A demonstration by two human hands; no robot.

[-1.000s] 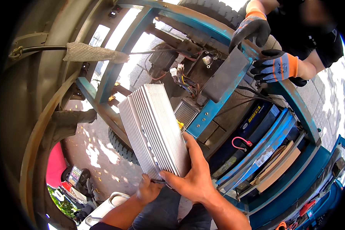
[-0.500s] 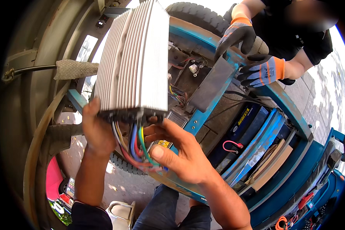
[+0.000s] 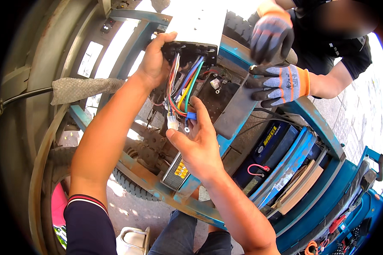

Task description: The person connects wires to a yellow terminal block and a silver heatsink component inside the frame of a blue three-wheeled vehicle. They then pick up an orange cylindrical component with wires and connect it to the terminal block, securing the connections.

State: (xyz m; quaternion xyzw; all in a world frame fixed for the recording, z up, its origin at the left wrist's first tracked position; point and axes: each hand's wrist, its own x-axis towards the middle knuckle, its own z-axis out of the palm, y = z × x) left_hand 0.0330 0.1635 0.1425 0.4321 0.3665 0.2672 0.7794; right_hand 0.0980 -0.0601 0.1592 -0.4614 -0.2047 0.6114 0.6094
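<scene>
My left hand grips the near left edge of a large silver metal box with a black end plate, held over the frame. A bundle of coloured wires comes out of that plate, ending in a white plug, a blue connector and a ring terminal. My right hand is curled loosely about the wire ends, thumb and index finger apart. Its other fingers are mostly hidden. Across from me, a co-worker's gloved hands are at a dark flat panel on the frame.
A teal metal vehicle frame surrounds the work, with a tyre below. A smaller finned box with yellow terminals sits at the near rail. Dark batteries stand to the right. At left, a bubble-wrapped rod juts inward.
The silver box has moved away from me and to the right, its end plate tipping into view. Both hands went with it. The co-worker's upper glove has shifted right.
</scene>
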